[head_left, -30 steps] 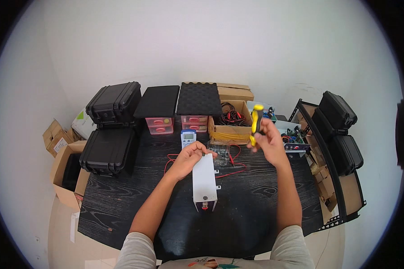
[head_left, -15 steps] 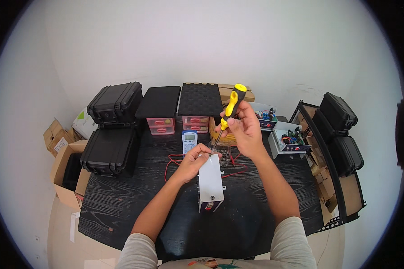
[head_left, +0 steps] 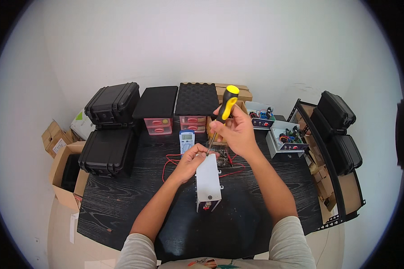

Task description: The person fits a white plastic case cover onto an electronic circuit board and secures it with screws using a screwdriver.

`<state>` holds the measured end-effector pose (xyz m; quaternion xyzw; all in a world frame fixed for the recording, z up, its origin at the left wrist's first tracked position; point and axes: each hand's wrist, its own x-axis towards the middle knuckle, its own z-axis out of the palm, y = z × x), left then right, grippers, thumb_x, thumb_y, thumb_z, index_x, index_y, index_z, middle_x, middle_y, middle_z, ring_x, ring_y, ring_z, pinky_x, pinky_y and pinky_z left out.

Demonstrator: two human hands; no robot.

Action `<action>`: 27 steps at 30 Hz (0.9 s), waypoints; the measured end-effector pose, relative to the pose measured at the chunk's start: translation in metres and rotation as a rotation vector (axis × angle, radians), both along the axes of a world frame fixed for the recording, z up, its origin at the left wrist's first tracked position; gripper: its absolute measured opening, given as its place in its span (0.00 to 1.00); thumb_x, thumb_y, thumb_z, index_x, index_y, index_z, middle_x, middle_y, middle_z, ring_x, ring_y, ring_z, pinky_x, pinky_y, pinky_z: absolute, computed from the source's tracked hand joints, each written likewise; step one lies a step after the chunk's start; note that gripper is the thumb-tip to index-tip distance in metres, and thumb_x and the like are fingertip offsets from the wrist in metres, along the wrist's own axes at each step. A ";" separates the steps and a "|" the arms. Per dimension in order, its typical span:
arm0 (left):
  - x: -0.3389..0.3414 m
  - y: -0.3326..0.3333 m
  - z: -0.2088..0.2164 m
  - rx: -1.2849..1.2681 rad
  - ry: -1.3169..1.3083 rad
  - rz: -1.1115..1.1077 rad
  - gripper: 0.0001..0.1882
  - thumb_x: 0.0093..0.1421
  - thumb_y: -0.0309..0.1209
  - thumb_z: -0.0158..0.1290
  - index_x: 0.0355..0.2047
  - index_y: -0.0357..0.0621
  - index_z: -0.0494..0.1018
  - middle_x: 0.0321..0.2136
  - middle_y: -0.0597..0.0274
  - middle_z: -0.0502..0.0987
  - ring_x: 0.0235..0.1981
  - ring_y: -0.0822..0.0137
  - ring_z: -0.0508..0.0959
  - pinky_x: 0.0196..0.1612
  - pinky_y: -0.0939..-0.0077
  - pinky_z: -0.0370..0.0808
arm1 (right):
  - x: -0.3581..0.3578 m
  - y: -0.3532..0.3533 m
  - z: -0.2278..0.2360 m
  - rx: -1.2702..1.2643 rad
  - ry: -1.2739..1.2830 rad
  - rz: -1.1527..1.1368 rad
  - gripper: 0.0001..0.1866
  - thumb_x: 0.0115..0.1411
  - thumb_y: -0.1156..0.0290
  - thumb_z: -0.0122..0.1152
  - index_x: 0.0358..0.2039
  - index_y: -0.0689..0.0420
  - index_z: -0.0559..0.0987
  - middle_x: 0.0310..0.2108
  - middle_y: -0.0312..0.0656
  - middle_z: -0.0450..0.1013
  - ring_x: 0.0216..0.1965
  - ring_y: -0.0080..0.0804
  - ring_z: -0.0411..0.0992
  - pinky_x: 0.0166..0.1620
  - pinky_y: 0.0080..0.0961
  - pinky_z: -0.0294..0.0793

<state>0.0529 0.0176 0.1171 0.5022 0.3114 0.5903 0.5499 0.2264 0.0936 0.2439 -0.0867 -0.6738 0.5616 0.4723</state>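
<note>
A narrow white metal box [head_left: 208, 179] stands on the black table, with a dark screw at its near end. My right hand [head_left: 236, 131] is closed round the handle of a yellow and black screwdriver [head_left: 229, 104] above the box's far end. The screwdriver slants down to the left, its tip at the box's far edge. Beside that tip my left hand [head_left: 188, 165] rests against the far left of the box, thumb and fingers pinched together. What lies between those fingers is too small to make out.
A blue and white multimeter [head_left: 187, 141] with red leads lies behind my left hand. Black cases [head_left: 107, 150] are stacked at left; small drawer units [head_left: 159, 126] stand at the back. Two open white boxes with circuits [head_left: 288, 140] sit at right, near a black metal rack [head_left: 332, 166].
My right hand and the screwdriver have moved a little left and down. The handle has turned, showing more black. My left hand stays at the box's far end.
</note>
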 end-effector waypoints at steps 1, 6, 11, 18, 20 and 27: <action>0.000 -0.001 0.000 0.003 0.009 0.000 0.07 0.79 0.32 0.44 0.46 0.45 0.71 0.52 0.54 0.84 0.46 0.72 0.83 0.48 0.72 0.81 | -0.004 0.002 -0.002 0.012 -0.029 -0.027 0.17 0.69 0.76 0.67 0.56 0.61 0.75 0.44 0.37 0.75 0.38 0.22 0.80 0.34 0.19 0.82; -0.003 0.002 -0.008 0.009 -0.016 -0.009 0.10 0.80 0.33 0.41 0.49 0.45 0.70 0.51 0.55 0.83 0.49 0.72 0.82 0.51 0.72 0.79 | -0.013 0.000 0.001 0.020 0.017 0.051 0.13 0.73 0.74 0.62 0.55 0.61 0.75 0.46 0.38 0.76 0.39 0.25 0.80 0.35 0.22 0.81; -0.003 0.002 -0.008 -0.021 -0.062 -0.013 0.12 0.79 0.34 0.40 0.53 0.44 0.69 0.51 0.57 0.81 0.49 0.70 0.80 0.53 0.71 0.78 | -0.016 -0.003 -0.002 -0.100 0.020 0.005 0.14 0.68 0.77 0.67 0.49 0.58 0.71 0.50 0.42 0.76 0.39 0.27 0.83 0.32 0.19 0.82; 0.004 -0.009 -0.009 0.208 0.247 0.380 0.16 0.77 0.34 0.40 0.57 0.38 0.69 0.53 0.49 0.80 0.56 0.63 0.77 0.61 0.64 0.72 | -0.021 -0.005 0.001 -0.211 0.080 0.081 0.15 0.69 0.75 0.67 0.50 0.56 0.70 0.43 0.43 0.80 0.32 0.24 0.80 0.32 0.19 0.80; -0.002 -0.024 -0.004 0.706 0.521 0.626 0.19 0.76 0.36 0.41 0.56 0.37 0.72 0.55 0.43 0.78 0.59 0.55 0.76 0.66 0.59 0.67 | -0.019 -0.002 -0.001 -0.181 0.039 0.087 0.14 0.70 0.74 0.66 0.50 0.57 0.70 0.44 0.43 0.80 0.32 0.24 0.80 0.33 0.20 0.80; -0.002 -0.054 0.016 0.853 0.806 0.209 0.41 0.66 0.67 0.37 0.49 0.45 0.83 0.57 0.53 0.82 0.64 0.47 0.76 0.70 0.39 0.57 | -0.020 -0.006 -0.004 -0.042 -0.027 -0.007 0.14 0.70 0.73 0.66 0.51 0.57 0.70 0.46 0.44 0.81 0.35 0.26 0.82 0.34 0.21 0.81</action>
